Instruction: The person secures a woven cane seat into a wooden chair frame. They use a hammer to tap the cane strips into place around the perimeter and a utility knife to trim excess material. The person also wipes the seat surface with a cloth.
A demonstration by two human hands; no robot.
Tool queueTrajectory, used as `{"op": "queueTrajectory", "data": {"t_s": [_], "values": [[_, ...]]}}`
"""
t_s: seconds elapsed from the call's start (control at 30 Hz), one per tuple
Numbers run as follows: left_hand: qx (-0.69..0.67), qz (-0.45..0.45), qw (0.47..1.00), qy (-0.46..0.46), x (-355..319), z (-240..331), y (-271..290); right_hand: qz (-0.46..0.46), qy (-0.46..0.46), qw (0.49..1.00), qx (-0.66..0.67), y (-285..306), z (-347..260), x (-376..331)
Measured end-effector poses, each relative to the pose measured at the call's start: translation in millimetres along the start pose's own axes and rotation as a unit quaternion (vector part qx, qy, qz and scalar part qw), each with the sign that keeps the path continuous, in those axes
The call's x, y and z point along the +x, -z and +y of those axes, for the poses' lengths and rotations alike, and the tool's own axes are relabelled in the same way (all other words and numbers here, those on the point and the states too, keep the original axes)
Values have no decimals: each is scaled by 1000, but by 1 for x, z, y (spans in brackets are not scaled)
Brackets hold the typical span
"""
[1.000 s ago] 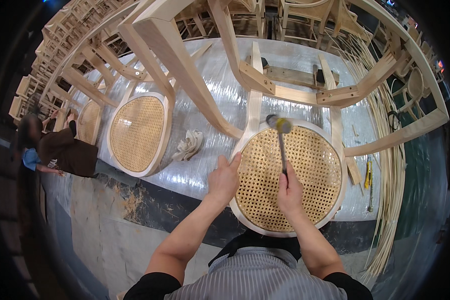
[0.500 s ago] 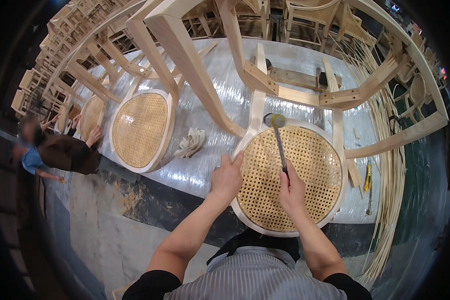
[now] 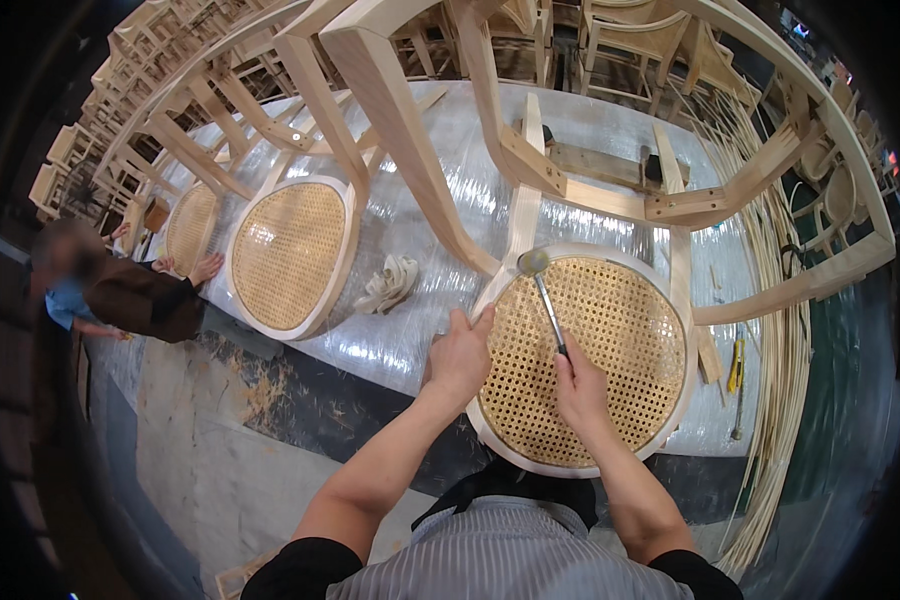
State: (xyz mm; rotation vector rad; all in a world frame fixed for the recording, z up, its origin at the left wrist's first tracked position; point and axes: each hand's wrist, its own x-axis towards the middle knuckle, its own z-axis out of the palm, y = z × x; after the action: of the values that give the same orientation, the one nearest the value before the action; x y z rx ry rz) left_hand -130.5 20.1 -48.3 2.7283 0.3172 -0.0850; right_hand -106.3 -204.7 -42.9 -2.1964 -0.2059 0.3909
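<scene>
My right hand (image 3: 582,385) is closed around the dark grip of a small mallet with a slim metallic shank and a rounded, yellowish-grey head (image 3: 534,263). The head lies over the upper left edge of a rounded panel of golden, open-weave cane (image 3: 610,370), set in a pale, smooth wooden rim (image 3: 625,256); whether it touches cannot be told from this angle. My left hand (image 3: 458,360) rests at the left side of the rim, one digit laid on it; the remaining fingers are partly hidden, so I cannot tell whether they clamp the wood. The panel lies directly before me, above a table covered in shiny, clear plastic film (image 3: 420,215).

Handling, as I judge it: the mallet should be head-heavy yet light overall, steadiest when held by its grip, as here. The rim should be stiff and take firm pressure; the cane is likely springy, and fragile across its holes. I would therefore take hold of the wood and spare the weave. The film is probably slippery, favouring a steadying left hand.
</scene>
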Motion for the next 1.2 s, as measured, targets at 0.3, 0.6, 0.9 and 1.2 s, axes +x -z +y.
{"op": "queueTrajectory", "data": {"t_s": [0.3, 0.6, 0.9, 1.2], "values": [[9, 18, 1000, 11, 0, 0, -3, 50, 71, 996, 29, -5, -5, -4], [1, 10, 1000, -3, -2, 3, -1, -20, 24, 997, -75, -7, 6, 3], [8, 38, 999, -34, -17, 3, -5, 98, 168, 981, 22, -18, 18, -13], [-19, 29, 999, -10, -17, 3, 2, 46, 141, 988, -33, -15, 16, -15]]}}
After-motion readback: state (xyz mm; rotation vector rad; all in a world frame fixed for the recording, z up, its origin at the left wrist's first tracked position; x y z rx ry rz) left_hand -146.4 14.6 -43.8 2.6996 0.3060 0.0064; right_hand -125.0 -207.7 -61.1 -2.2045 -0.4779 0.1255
